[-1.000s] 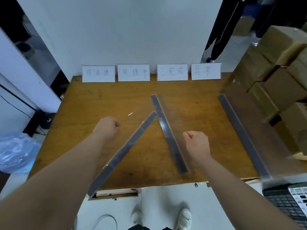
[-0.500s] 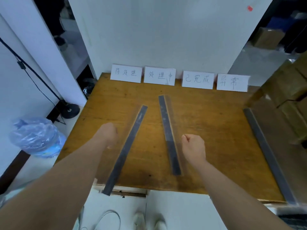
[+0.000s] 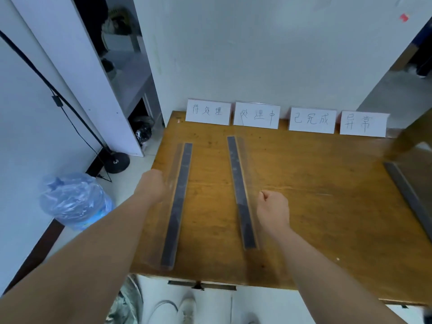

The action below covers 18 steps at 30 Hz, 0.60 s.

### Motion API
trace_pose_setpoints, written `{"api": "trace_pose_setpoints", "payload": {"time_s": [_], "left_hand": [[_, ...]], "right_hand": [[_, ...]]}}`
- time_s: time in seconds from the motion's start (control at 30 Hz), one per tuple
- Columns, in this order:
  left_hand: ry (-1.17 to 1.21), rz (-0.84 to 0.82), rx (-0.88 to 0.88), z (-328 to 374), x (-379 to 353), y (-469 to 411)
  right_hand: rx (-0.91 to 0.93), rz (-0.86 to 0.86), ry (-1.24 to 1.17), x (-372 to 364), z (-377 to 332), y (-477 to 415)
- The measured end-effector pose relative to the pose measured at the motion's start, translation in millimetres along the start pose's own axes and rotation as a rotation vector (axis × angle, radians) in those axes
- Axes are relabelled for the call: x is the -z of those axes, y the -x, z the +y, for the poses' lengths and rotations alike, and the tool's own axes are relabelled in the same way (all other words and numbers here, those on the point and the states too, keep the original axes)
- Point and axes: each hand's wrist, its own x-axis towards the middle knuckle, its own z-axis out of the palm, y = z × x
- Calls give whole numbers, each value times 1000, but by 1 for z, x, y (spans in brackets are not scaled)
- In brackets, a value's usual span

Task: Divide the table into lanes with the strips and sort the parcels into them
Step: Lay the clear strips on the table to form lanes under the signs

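Observation:
Three dark strips with clear upright edges lie on the wooden table. The left strip runs front to back near the table's left edge, and my left hand grips its clear edge about halfway along. The middle strip lies almost parallel to it, with my right hand curled in a fist against its clear right side, pinching it. The third strip lies at the far right, untouched. Four white label cards stand along the back edge. No parcel shows clearly.
A blurred brown shape rises at the table's right edge. On the floor to the left are a blue plastic-wrapped water jug and a black lamp stand base. A white wall stands behind the table.
The left strip has swung from a diagonal to nearly parallel with the middle one and slid toward the left edge in my left hand. The view has turned left.

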Motion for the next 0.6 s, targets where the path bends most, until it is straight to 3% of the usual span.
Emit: {"api": "trace_pose_setpoints", "payload": {"time_s": [0.3,0.6], "left_hand": [[-29,49,-101,-35,17,-50],[76,62,-19,-31,19,-83]], "right_hand": [[-75,54,1,-50,-46,1],[-105,89,-17,-65,-70,-2]]}}
